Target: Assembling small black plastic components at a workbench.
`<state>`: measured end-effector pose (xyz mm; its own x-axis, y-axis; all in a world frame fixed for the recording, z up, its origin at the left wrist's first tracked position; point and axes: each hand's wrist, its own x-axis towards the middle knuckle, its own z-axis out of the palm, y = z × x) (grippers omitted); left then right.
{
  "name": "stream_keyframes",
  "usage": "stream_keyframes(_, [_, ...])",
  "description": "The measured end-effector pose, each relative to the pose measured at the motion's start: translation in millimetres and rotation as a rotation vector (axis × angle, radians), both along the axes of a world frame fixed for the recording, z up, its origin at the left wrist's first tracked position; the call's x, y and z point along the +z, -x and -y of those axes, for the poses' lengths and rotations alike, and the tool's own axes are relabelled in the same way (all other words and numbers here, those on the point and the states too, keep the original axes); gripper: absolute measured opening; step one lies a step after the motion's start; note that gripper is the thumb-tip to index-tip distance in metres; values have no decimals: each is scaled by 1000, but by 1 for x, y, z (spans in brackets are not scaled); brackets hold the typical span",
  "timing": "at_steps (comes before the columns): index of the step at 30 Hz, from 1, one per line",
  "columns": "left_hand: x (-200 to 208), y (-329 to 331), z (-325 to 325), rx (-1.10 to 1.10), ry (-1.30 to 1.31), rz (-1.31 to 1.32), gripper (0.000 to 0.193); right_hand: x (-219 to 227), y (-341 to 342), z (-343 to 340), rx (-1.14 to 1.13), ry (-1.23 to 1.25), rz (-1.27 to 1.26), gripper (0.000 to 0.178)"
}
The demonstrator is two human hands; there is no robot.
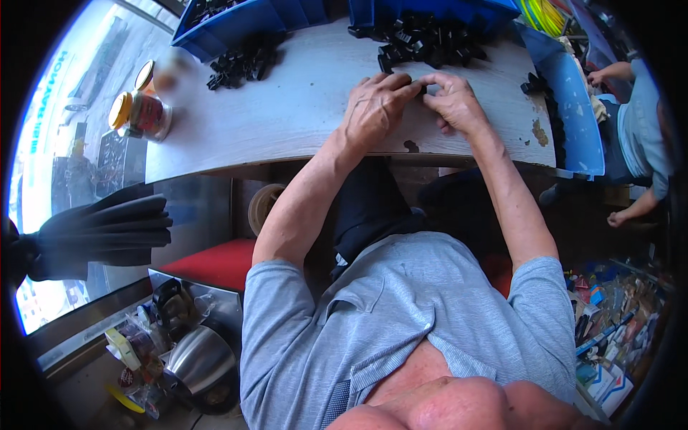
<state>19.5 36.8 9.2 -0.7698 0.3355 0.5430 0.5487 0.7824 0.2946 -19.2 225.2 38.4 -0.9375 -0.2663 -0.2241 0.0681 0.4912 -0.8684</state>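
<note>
My left hand (375,109) and my right hand (456,104) meet over the worktable (301,107), fingertips nearly touching. Between them they pinch a small black plastic piece (423,90), mostly hidden by the fingers. Just beyond my hands lies a heap of similar black plastic pieces (430,44). A smaller group of black pieces (247,60) sits farther left on the tabletop.
Blue bins (251,27) line the table's far edge, and a blue bin (579,107) stands at its right end. Jars (147,115) stand at the left edge. Another person (638,122) is at far right. A metal kettle (201,358) sits lower left.
</note>
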Motion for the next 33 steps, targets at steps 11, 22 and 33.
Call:
stream_keyframes(11, [2,-11,-4,45,70,35,34,2,4,1,32,-39,39,36])
stream_keyframes(22, [-8,28,-1,470,-220,87,26,12,2,-17,-116,224,132,39])
stream_keyframes(33, [-11,-10,14,241,-89,14,22,-1,89,-175,-852,44,1,38])
